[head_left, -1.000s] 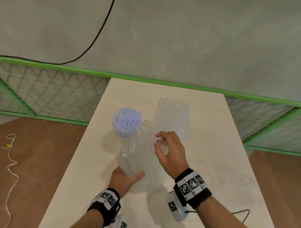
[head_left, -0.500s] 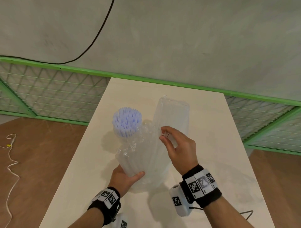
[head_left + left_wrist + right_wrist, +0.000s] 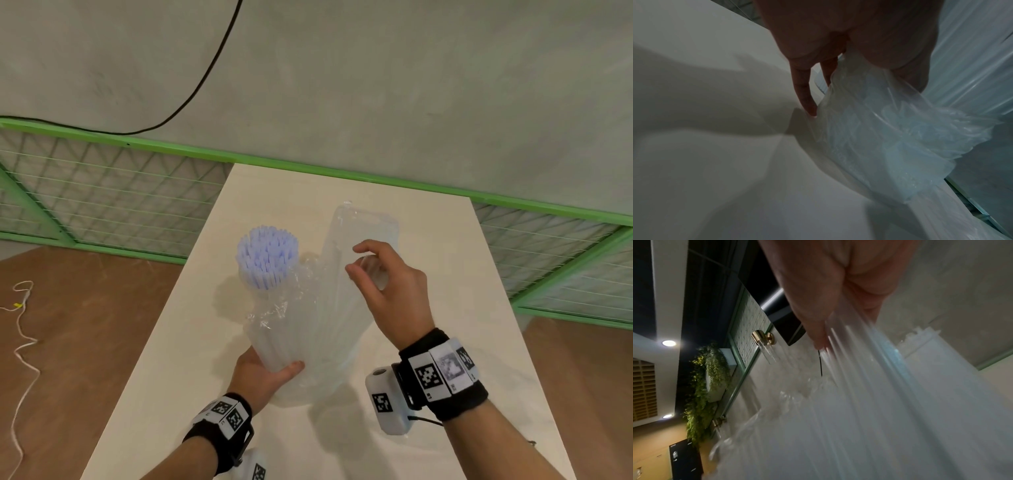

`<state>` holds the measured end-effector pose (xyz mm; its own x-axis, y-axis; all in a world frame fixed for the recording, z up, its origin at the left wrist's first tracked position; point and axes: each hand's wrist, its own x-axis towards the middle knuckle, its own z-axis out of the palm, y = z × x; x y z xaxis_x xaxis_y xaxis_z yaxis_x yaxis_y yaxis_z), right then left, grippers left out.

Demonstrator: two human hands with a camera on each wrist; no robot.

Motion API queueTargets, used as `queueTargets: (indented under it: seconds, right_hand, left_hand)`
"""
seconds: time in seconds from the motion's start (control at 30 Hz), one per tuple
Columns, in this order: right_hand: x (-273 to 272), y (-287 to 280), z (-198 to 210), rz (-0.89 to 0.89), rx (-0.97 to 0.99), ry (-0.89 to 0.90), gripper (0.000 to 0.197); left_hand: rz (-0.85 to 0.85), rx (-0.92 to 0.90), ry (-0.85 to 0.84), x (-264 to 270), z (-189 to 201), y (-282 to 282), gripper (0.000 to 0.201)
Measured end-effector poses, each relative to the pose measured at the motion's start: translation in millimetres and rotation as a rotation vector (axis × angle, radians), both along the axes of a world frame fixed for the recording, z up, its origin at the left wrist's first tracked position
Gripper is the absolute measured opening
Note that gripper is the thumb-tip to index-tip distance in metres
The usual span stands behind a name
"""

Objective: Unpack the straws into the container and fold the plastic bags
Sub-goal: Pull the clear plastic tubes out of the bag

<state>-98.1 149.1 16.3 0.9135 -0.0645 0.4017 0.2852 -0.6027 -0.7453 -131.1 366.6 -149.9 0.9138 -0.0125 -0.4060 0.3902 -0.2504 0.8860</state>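
A bundle of pale purple straws (image 3: 267,253) stands upright in a clear container, mostly hidden behind crumpled plastic. Beside it a long clear plastic bag (image 3: 363,229) of pale straws leans up from the table (image 3: 445,308). My left hand (image 3: 267,373) grips the bag's lower end, thumb across the front. In the left wrist view that hand (image 3: 838,48) holds bunched plastic (image 3: 890,146). My right hand (image 3: 352,260) pinches the bag's upper part between thumb and curled fingers. Seen from the right wrist, the plastic (image 3: 869,402) runs out from under the fingers (image 3: 818,331).
The narrow white table ends at a green wire fence (image 3: 102,205) along a grey wall, with a black cable (image 3: 205,78) hanging on it. Brown floor lies on both sides, with a white cord (image 3: 20,325) at the left.
My right hand has moved up and to the right, from the crumpled middle of the plastic to the bag's upper part. The left hand has kept its grip in place.
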Motion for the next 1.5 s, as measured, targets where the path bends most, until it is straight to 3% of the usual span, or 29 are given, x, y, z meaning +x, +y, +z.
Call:
queueTargets:
  seconds: [0.17,0.33,0.47,0.8,1.2,1.37,1.5]
  right_hand:
    - [5.2,-8.9,13.9,-0.048,-0.012,-0.088,0.016]
    - [6.5,-13.0,25.2,-0.093,0.027,-0.144,0.016]
    - [6.3,-14.0,28.8,-0.087,0.068,-0.144,0.016]
    - [10.5,-40.7,51.5,-0.140,0.351,-0.135,0.016]
    - [10.4,-82.6,103.5,-0.231,0.539,-0.380,0.020]
    - [38.4,-98.7,124.0,-0.211,0.525,-0.468,0.020]
    - [82.1,-101.6,97.5,-0.114,0.424,-0.323,0.018]
  left_hand:
    - [0.002,0.002,0.003,0.2,1.2,-0.5,0.051]
    - [-0.012,-0.005,0.007,0.8,1.6,0.0,0.068]
    - [-0.019,0.012,0.009,0.8,1.6,-0.1,0.055]
    - [-0.001,0.038,0.018,0.6,2.9,-1.4,0.051]
    - [0.004,0.040,0.008,0.2,6.1,-2.5,0.050]
    - [0.007,0.050,0.012,-0.1,7.7,-2.6,0.054]
    - [0.017,0.040,0.020,-0.2,8.4,-3.2,0.052]
